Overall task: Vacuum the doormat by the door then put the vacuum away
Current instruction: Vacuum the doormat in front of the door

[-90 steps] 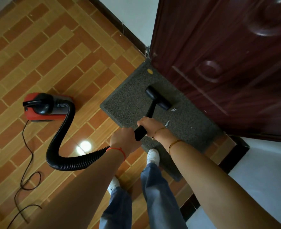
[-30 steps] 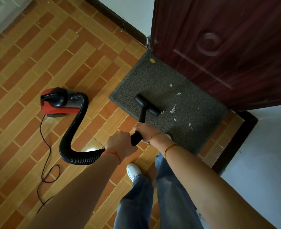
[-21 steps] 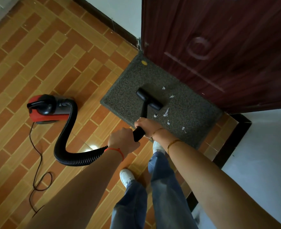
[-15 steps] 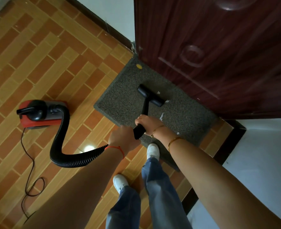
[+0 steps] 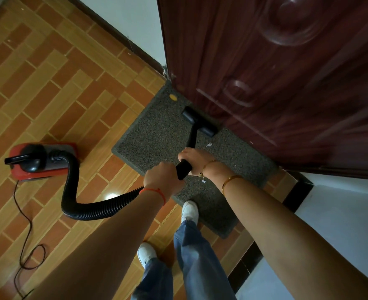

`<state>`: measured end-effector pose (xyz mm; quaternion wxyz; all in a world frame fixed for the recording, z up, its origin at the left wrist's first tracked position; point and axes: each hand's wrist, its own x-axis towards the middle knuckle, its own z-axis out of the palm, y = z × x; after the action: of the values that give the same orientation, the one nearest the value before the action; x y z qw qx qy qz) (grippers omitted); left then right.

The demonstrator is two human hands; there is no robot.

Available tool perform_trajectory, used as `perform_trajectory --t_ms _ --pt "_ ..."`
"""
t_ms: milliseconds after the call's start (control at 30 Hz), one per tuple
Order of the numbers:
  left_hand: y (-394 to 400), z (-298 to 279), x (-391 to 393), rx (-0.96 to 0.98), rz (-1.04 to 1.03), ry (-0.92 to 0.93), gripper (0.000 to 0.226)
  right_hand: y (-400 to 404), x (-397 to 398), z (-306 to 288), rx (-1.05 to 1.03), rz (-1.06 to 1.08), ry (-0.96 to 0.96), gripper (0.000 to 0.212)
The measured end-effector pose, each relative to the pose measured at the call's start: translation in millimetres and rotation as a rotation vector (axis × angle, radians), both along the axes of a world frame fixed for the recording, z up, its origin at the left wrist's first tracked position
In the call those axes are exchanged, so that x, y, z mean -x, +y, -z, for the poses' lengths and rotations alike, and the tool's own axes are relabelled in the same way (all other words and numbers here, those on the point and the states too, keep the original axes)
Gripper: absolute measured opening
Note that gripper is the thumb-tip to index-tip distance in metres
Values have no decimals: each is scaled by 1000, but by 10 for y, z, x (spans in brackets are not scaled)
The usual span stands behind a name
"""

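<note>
A grey doormat [image 5: 157,135] lies against the dark red door [image 5: 276,79]. The black vacuum nozzle [image 5: 199,121] rests on the mat's far edge, right at the door's foot. My right hand [image 5: 195,160] grips the black wand [image 5: 191,141] near its upper end. My left hand [image 5: 163,180] holds the wand's rear end where the ribbed black hose [image 5: 74,191] joins. The hose curves back to the red and black vacuum body [image 5: 42,161] on the tiled floor at left. A white paper scrap [image 5: 209,144] lies on the mat beside the wand.
The vacuum's black power cord [image 5: 25,241] trails in loops over the brick-pattern floor at lower left. My feet in white shoes [image 5: 189,211] stand at the mat's near edge. A white wall with dark skirting [image 5: 122,40] runs behind; a dark threshold strip [image 5: 295,191] borders the right.
The nozzle has been pushed forward over the mat to the door's foot. Most of the white scraps seen a second ago are gone from view. I have stepped closer.
</note>
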<state>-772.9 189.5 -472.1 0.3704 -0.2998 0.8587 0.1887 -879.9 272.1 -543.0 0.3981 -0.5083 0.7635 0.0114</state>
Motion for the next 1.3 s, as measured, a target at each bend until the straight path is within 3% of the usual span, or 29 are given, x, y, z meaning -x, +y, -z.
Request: perform_trajectory --t_ms 200,300,433,667,867,1033,1300 --pt "-29 14 -86 4 -8 -14 14 8 -60 -142 14 45 -69 45" --pt "-62 -4 -226 8 7 -24 15 -65 -236 -226 8 -56 -7 37" --pt "-73 -72 -496 34 24 -43 13 -162 -554 -314 -27 -144 40 41" --pt "-144 -209 -1214 41 76 -67 15 -254 -1328 -371 -71 -177 11 22" --pt "-219 -289 -1948 32 120 -86 22 -283 -2096 -451 -79 -81 -50 6" --pt "-250 -303 -2472 33 149 -94 22 -291 -2626 -504 -91 -62 -64 3" --pt "-183 -286 -2935 55 192 -100 23 -190 -3126 -446 -97 -58 -48 15"
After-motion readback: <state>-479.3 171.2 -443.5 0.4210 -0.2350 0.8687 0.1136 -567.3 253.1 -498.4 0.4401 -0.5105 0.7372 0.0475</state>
